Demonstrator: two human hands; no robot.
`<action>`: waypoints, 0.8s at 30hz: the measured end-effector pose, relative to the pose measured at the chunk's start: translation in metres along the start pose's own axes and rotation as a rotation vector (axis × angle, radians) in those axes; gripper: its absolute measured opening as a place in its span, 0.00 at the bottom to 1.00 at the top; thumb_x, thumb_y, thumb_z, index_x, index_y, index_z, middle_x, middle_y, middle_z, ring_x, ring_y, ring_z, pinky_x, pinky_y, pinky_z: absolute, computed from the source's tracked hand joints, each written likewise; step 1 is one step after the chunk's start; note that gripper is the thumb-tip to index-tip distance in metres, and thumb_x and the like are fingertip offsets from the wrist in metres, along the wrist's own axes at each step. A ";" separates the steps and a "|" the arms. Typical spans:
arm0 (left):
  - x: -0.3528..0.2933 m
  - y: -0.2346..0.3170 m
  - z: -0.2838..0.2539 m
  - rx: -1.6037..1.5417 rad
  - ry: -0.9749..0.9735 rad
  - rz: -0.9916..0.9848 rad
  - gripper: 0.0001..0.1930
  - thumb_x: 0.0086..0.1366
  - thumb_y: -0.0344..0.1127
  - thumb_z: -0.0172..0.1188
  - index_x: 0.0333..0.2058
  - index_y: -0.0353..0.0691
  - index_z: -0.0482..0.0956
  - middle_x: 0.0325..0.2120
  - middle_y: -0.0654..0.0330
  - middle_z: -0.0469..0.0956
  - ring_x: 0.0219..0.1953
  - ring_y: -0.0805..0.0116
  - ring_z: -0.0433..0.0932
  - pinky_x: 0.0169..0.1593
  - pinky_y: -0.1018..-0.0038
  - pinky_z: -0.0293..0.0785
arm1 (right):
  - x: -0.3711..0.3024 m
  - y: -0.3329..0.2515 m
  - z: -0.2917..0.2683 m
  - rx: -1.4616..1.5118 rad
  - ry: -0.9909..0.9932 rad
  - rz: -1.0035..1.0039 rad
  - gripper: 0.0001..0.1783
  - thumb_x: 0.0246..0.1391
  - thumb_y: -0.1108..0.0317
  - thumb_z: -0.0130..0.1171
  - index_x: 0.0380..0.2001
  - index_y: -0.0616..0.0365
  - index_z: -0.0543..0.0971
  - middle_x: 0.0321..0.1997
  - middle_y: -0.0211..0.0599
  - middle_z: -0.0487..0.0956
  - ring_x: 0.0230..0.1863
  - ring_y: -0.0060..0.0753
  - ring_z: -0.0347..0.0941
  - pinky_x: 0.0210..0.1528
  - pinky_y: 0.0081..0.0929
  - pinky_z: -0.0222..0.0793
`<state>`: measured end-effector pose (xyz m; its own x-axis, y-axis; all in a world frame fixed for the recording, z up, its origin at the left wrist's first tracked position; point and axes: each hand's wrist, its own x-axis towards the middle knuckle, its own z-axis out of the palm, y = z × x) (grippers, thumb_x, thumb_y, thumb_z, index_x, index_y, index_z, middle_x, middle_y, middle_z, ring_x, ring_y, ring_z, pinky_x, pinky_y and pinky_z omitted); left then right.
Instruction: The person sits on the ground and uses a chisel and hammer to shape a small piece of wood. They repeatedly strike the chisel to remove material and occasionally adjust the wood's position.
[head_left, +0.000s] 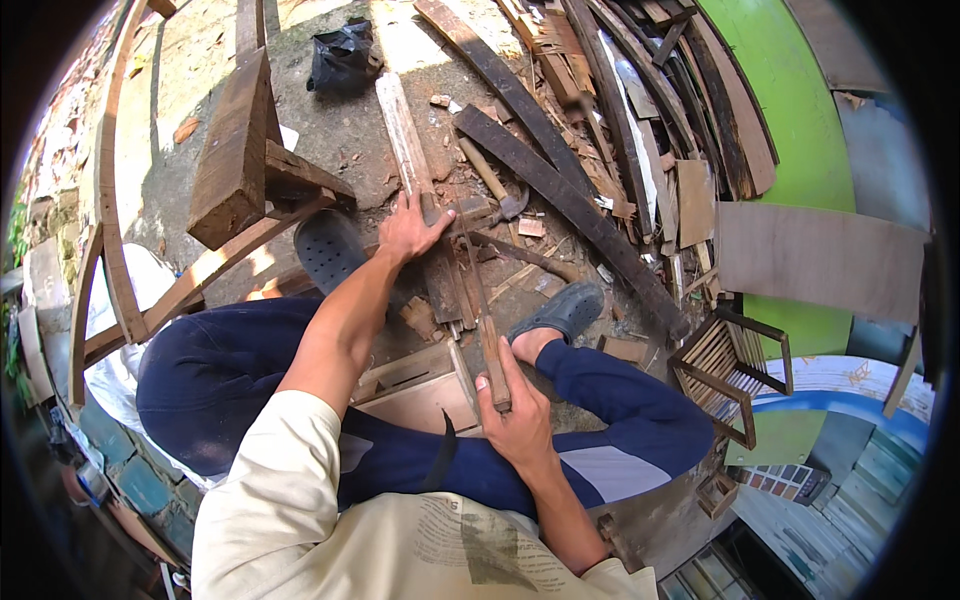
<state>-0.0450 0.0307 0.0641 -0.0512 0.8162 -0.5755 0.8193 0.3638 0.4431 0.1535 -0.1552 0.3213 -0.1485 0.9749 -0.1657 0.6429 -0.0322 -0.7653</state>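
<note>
A long, narrow wooden plank (405, 130), pale at its far end, runs away from me between my feet. My left hand (408, 228) lies on it with fingers spread and thumb out to the right, pressing from above. My right hand (517, 412) is closed round the wooden handle (492, 362) of a tool. From this handle a long, thin blade (474, 268) points away along the plank's right side, near my left thumb. The blade is seen nearly edge-on, so its exact kind is unclear. A hammer (484, 170) lies on the ground just beyond my hands.
Dark boards (580, 205) lie slanting at the right, beside a heap of scrap wood (640, 110). A wooden frame with a thick beam (230, 150) stands at the left. A black plastic bag (343, 55) lies far off. A small slatted wooden rack (730, 365) stands at right.
</note>
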 end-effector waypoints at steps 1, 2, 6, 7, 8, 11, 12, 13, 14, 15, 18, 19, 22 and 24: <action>-0.002 0.002 -0.002 0.006 0.011 -0.010 0.58 0.62 0.80 0.51 0.77 0.41 0.52 0.76 0.38 0.50 0.69 0.35 0.69 0.69 0.49 0.68 | 0.000 -0.001 0.002 -0.022 0.004 -0.031 0.35 0.64 0.69 0.63 0.70 0.69 0.67 0.54 0.66 0.82 0.53 0.60 0.84 0.51 0.42 0.81; -0.003 0.003 -0.003 0.013 0.021 -0.019 0.57 0.62 0.79 0.51 0.77 0.42 0.52 0.76 0.38 0.50 0.68 0.35 0.70 0.69 0.49 0.69 | 0.001 -0.003 0.003 -0.021 -0.009 -0.014 0.35 0.64 0.69 0.63 0.70 0.69 0.67 0.53 0.66 0.83 0.53 0.60 0.84 0.50 0.43 0.82; 0.003 0.000 0.008 0.092 0.071 0.078 0.54 0.62 0.75 0.54 0.76 0.44 0.55 0.76 0.40 0.51 0.66 0.37 0.73 0.67 0.49 0.72 | 0.003 -0.013 0.003 -0.031 -0.049 0.041 0.35 0.63 0.69 0.64 0.70 0.68 0.67 0.53 0.65 0.83 0.51 0.59 0.85 0.47 0.42 0.84; 0.003 0.002 0.009 0.083 0.055 0.060 0.53 0.61 0.74 0.55 0.75 0.44 0.56 0.76 0.41 0.52 0.65 0.38 0.74 0.65 0.49 0.73 | 0.004 -0.015 0.001 -0.039 -0.055 0.051 0.35 0.63 0.68 0.64 0.70 0.68 0.68 0.53 0.64 0.83 0.50 0.59 0.85 0.46 0.42 0.84; 0.003 0.002 0.008 0.075 0.039 0.041 0.53 0.61 0.74 0.55 0.75 0.44 0.58 0.75 0.42 0.54 0.65 0.39 0.74 0.64 0.49 0.74 | 0.005 -0.017 -0.001 -0.020 -0.063 0.076 0.34 0.63 0.69 0.65 0.69 0.69 0.69 0.52 0.65 0.83 0.50 0.59 0.85 0.47 0.41 0.83; 0.000 0.012 -0.001 0.064 0.028 0.019 0.52 0.59 0.73 0.57 0.72 0.43 0.61 0.72 0.45 0.60 0.61 0.40 0.77 0.61 0.50 0.76 | 0.009 -0.018 -0.005 0.012 -0.059 0.101 0.33 0.64 0.69 0.65 0.68 0.70 0.70 0.51 0.66 0.84 0.50 0.58 0.85 0.47 0.39 0.82; -0.001 0.013 -0.003 0.063 0.034 0.013 0.52 0.58 0.73 0.57 0.72 0.42 0.62 0.70 0.46 0.62 0.60 0.41 0.78 0.60 0.50 0.77 | 0.009 -0.015 -0.005 0.011 -0.048 0.075 0.33 0.64 0.68 0.66 0.69 0.69 0.69 0.51 0.65 0.84 0.49 0.58 0.86 0.45 0.39 0.83; 0.002 0.008 0.004 0.073 0.080 0.037 0.52 0.58 0.73 0.58 0.71 0.41 0.62 0.66 0.48 0.66 0.57 0.41 0.80 0.58 0.50 0.78 | 0.009 -0.013 -0.005 0.009 -0.037 0.049 0.34 0.64 0.66 0.66 0.69 0.68 0.69 0.51 0.64 0.84 0.48 0.58 0.86 0.43 0.40 0.83; 0.005 0.005 0.004 0.070 0.083 0.032 0.53 0.58 0.73 0.59 0.72 0.41 0.61 0.66 0.48 0.66 0.57 0.41 0.80 0.58 0.51 0.78 | 0.012 -0.013 -0.005 0.031 -0.059 0.077 0.34 0.64 0.67 0.66 0.69 0.68 0.69 0.50 0.64 0.84 0.48 0.58 0.86 0.43 0.40 0.83; 0.007 0.005 0.003 0.067 0.085 0.030 0.53 0.58 0.73 0.59 0.72 0.41 0.60 0.66 0.48 0.66 0.57 0.41 0.80 0.58 0.51 0.78 | 0.017 -0.013 -0.005 0.052 -0.078 0.107 0.34 0.64 0.67 0.66 0.69 0.68 0.69 0.49 0.65 0.84 0.47 0.57 0.86 0.42 0.40 0.83; 0.007 0.007 0.006 0.066 0.088 0.007 0.55 0.57 0.73 0.60 0.74 0.41 0.57 0.67 0.48 0.66 0.56 0.41 0.80 0.58 0.52 0.78 | 0.035 -0.007 0.002 0.078 -0.079 0.130 0.34 0.64 0.67 0.66 0.69 0.69 0.69 0.47 0.65 0.84 0.46 0.57 0.86 0.42 0.41 0.82; 0.007 0.007 0.006 0.064 0.098 0.006 0.55 0.57 0.73 0.60 0.74 0.41 0.57 0.67 0.48 0.66 0.56 0.41 0.80 0.57 0.51 0.79 | 0.036 -0.005 0.003 0.082 -0.070 0.125 0.34 0.64 0.67 0.66 0.69 0.69 0.69 0.47 0.65 0.84 0.45 0.58 0.86 0.42 0.41 0.81; 0.010 0.005 0.007 0.060 0.095 0.013 0.57 0.57 0.73 0.60 0.75 0.40 0.55 0.69 0.46 0.64 0.57 0.40 0.80 0.58 0.52 0.78 | 0.030 -0.011 -0.006 0.114 -0.086 0.164 0.34 0.64 0.67 0.65 0.69 0.69 0.69 0.47 0.66 0.84 0.45 0.59 0.86 0.43 0.42 0.81; 0.011 0.003 0.009 0.078 0.092 0.016 0.58 0.57 0.73 0.59 0.75 0.39 0.54 0.71 0.45 0.63 0.58 0.40 0.80 0.59 0.52 0.78 | 0.019 -0.009 -0.009 0.109 -0.034 0.117 0.33 0.65 0.67 0.65 0.69 0.68 0.69 0.48 0.65 0.84 0.45 0.59 0.86 0.43 0.43 0.81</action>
<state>-0.0377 0.0366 0.0530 -0.0866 0.8606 -0.5019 0.8624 0.3170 0.3947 0.1512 -0.1346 0.3305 -0.1040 0.9552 -0.2771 0.5720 -0.1705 -0.8024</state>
